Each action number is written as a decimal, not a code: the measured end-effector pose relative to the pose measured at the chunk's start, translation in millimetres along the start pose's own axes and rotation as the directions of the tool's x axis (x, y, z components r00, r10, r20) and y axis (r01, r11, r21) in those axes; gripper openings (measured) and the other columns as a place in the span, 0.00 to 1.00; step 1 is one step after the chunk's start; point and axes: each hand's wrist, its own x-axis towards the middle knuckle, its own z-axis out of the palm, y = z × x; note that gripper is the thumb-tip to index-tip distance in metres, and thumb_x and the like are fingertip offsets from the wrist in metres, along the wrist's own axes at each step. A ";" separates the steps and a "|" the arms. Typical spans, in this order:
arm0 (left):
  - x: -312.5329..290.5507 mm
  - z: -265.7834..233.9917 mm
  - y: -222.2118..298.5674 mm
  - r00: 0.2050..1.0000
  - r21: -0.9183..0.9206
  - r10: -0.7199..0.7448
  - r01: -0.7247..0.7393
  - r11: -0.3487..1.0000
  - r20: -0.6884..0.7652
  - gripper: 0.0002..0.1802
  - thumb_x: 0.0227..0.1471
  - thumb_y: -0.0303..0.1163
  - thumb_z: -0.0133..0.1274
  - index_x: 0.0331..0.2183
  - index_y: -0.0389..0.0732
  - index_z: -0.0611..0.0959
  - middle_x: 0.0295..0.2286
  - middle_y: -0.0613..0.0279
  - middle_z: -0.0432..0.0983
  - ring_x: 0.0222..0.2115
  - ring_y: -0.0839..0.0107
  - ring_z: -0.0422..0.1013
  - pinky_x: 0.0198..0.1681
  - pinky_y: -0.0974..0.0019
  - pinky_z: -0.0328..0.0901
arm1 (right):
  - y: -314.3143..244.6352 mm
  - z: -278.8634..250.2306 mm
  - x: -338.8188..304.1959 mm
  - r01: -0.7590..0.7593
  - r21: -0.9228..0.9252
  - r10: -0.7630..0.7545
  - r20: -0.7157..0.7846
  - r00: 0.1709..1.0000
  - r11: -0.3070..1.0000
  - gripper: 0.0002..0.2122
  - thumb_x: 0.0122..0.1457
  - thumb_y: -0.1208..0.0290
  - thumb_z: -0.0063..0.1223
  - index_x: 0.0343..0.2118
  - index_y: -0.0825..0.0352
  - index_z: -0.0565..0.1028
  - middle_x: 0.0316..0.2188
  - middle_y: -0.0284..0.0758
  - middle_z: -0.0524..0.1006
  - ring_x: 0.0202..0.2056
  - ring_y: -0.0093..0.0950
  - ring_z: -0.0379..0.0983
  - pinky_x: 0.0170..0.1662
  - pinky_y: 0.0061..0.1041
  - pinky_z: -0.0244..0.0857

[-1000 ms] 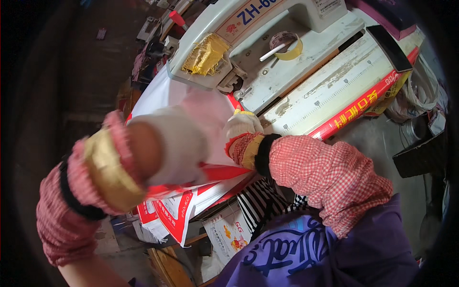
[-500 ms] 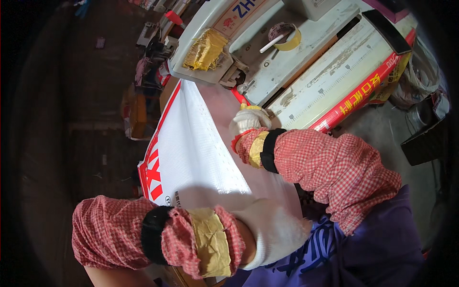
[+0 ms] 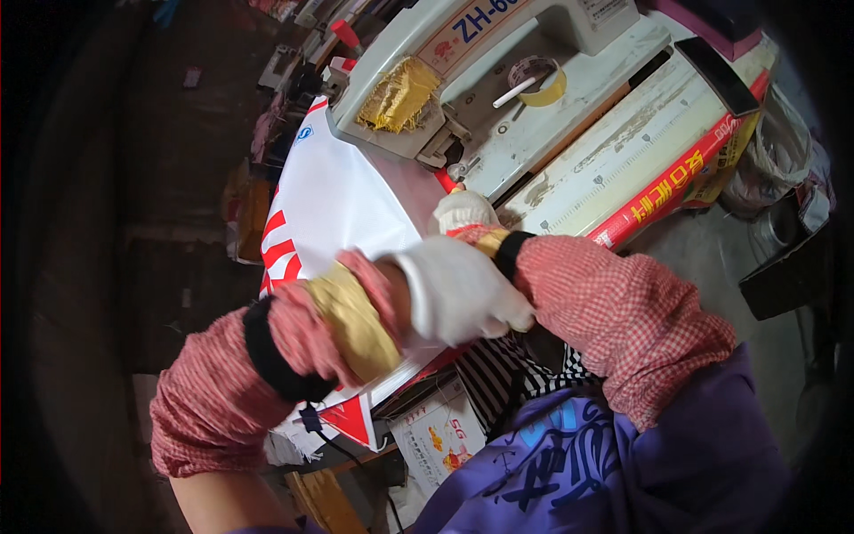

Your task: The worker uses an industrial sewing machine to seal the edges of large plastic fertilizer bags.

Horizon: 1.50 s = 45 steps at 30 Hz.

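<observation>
A white woven plastic bag [image 3: 356, 200] with red print lies under the head of a grey-white sewing machine [image 3: 391, 53]. My right hand [image 3: 465, 212], in a white knit glove, is closed at the bag's red edge beside the needle area; its fingertips are mostly hidden. My left hand [image 3: 467, 294], gloved the same way, hangs over the near part of the bag, just below my right wrist. Motion smears its fingers, so their grip does not show. Red checked sleeves with black bands and tan tape cover both forearms.
A tape roll [image 3: 543, 82] with a white stick stands on the machine bed. A ruled strip [image 3: 614, 156] and a red-yellow printed sheet [image 3: 667, 191] edge the table. A dark tray [image 3: 783, 267] is at right. Below the bag sits a printed white box [image 3: 438, 436].
My left hand has moved up, away from my lap. The bag has shifted and slid farther past the machine head, its near end now drawn up. My right hand stays by the needle.
</observation>
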 end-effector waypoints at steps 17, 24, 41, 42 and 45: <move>2.3 34.3 37.1 0.972 0.217 0.149 -0.109 0.970 -0.179 0.11 0.47 0.39 0.51 0.18 0.47 0.79 0.15 0.63 0.71 0.20 0.63 0.72 0.22 0.58 0.68 | 2.5 -10.6 -20.0 -0.113 -0.115 0.100 -0.111 0.989 0.987 0.06 0.48 0.71 0.50 0.25 0.63 0.79 0.21 0.36 0.77 0.26 0.35 0.76 0.26 0.34 0.67; 25.9 32.3 -51.6 0.906 0.297 -0.417 0.419 0.858 -0.073 0.09 0.38 0.39 0.56 0.21 0.45 0.84 0.20 0.59 0.78 0.26 0.58 0.76 0.29 0.58 0.70 | 34.6 -43.9 13.9 0.033 0.220 -0.085 0.229 0.970 0.975 0.13 0.52 0.65 0.50 0.37 0.66 0.78 0.35 0.47 0.78 0.35 0.41 0.76 0.37 0.37 0.70; -84.6 31.8 -92.1 0.864 0.329 -0.381 0.482 0.812 -0.329 0.11 0.35 0.32 0.54 0.28 0.41 0.82 0.26 0.61 0.78 0.32 0.57 0.73 0.40 0.58 0.68 | 6.1 -52.9 -12.4 0.228 0.177 -0.256 0.160 0.953 0.958 0.35 0.50 0.67 0.54 0.61 0.65 0.53 0.44 0.49 0.71 0.43 0.42 0.72 0.44 0.37 0.67; -115.7 39.3 -67.2 0.847 0.399 -0.116 0.360 0.843 -0.519 0.11 0.34 0.28 0.54 0.27 0.42 0.81 0.27 0.62 0.77 0.35 0.56 0.72 0.44 0.58 0.68 | -1.6 -53.9 -8.4 0.266 0.074 -0.273 0.104 0.956 0.961 0.32 0.50 0.67 0.55 0.59 0.66 0.58 0.41 0.47 0.72 0.40 0.43 0.72 0.43 0.38 0.67; -199.4 75.4 -10.2 0.375 -0.056 -0.269 0.492 0.869 -0.887 0.13 0.40 0.21 0.53 0.33 0.38 0.80 0.37 0.57 0.74 0.43 0.62 0.69 0.49 0.63 0.64 | -29.7 -55.0 10.6 0.335 0.000 -0.335 0.029 0.942 0.942 0.23 0.49 0.68 0.54 0.50 0.63 0.68 0.38 0.45 0.72 0.39 0.43 0.70 0.40 0.39 0.66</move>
